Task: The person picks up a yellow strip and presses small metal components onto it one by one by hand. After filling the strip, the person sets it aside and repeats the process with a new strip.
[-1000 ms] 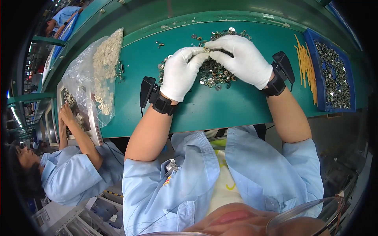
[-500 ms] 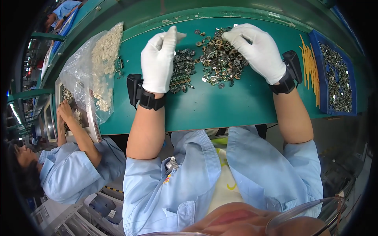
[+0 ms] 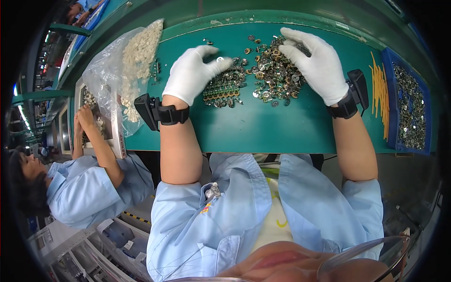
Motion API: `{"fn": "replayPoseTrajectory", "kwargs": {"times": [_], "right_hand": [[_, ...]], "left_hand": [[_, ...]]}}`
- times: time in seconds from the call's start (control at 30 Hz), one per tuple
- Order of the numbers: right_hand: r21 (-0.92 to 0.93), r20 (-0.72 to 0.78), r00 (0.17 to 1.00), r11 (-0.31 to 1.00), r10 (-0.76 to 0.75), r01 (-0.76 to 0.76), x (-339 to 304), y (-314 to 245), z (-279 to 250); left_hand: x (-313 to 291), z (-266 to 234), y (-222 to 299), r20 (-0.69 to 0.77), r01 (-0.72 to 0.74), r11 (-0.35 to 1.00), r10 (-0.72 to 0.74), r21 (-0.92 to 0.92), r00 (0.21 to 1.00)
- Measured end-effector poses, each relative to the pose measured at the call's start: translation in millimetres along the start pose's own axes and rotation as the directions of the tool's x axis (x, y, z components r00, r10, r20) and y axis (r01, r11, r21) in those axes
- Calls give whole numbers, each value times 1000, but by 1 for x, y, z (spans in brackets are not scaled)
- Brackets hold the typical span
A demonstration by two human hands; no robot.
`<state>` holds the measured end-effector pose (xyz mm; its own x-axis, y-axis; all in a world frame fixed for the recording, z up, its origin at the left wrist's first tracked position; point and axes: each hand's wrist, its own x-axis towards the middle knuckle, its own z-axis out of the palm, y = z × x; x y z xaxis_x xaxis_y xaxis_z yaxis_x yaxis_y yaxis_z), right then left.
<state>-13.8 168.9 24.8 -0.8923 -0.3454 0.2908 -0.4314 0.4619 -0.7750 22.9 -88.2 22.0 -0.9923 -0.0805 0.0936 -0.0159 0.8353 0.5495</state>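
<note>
My left hand point(image 3: 190, 75), in a white glove, is over the left part of the table with thumb and fingers apart. A small round shiny part point(image 3: 220, 59) shows against its thumb; whether it is held is unclear. Beyond the fingertips lie a few tiny metal parts point(image 3: 207, 42). Partly under the thumb is a group of small round green-and-silver parts point(image 3: 224, 89), some in tidy rows. My right hand point(image 3: 317, 63), also gloved, reaches over the right edge of a loose heap of similar parts point(image 3: 272, 70). Its index finger and thumb are spread, and its other fingers are partly hidden.
On the right stand a blue tray point(image 3: 427, 110) full of small metal parts and a bundle of thin yellow sticks point(image 3: 379, 96). A clear plastic bag point(image 3: 105, 68) with whitish pieces point(image 3: 141, 47) lies left. Another person point(image 3: 89, 188) works at a framed tray point(image 3: 115, 127) there.
The left thumb and fingers have parted from a closed pinch, and that hand has tilted over toward the right. The right index finger has stretched out. The whole view has shifted slightly.
</note>
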Motion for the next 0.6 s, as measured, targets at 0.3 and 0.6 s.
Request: {"fn": "replayPoseTrajectory", "kwargs": {"times": [0.3, 0.6], "right_hand": [[-122, -52, 987, 982, -150, 143, 0, 7, 2], [72, -4, 1000, 997, -3, 4, -3, 4, 7]], "left_hand": [[5, -5, -9, 197, 124, 977, -89, -174, 976], [2, -3, 3, 59, 145, 684, -148, -715, 987]]}}
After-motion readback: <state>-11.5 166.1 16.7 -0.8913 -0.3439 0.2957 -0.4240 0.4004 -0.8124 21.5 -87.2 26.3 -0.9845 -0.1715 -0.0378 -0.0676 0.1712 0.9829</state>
